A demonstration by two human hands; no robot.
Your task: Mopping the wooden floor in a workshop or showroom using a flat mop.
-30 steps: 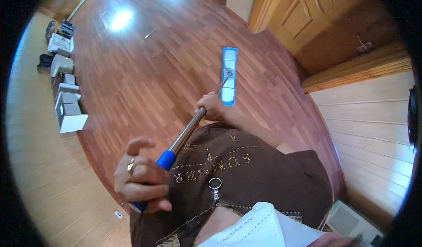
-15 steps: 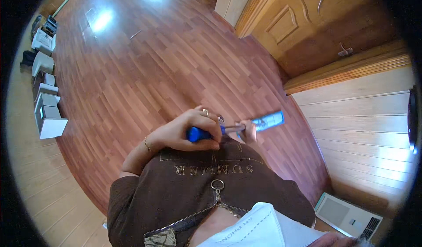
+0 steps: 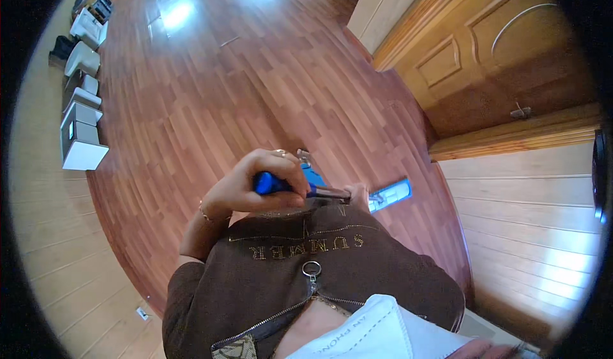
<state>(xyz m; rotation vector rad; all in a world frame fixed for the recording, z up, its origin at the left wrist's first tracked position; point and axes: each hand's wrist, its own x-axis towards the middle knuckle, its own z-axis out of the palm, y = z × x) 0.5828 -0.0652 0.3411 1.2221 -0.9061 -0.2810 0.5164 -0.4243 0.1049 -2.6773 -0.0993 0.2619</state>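
Observation:
Both my hands hold a flat mop whose metal pole (image 3: 331,193) lies slantwise in front of my body. My left hand (image 3: 276,179) is wrapped round the blue grip at the pole's upper end. Lower on the pole, my right hand (image 3: 359,197) is closed, its fingers partly hidden. Beyond it, the blue-and-white mop head (image 3: 391,195) rests on the wood-patterned floor (image 3: 211,122). A blue piece (image 3: 313,175) shows just past my left hand; I cannot make out what it is.
Along the left wall stand a white-and-grey box-like appliance (image 3: 84,145) and several other white items. On the right are a brown wooden door (image 3: 472,65) and a pale panelled wall (image 3: 523,186). A thin strip (image 3: 230,41) lies on the far floor.
The whole view has swung, with walls and door shifting rightward. My left hand and the grip sit slightly farther left, and the blue piece beside them shows more. Both hands keep hold of the mop.

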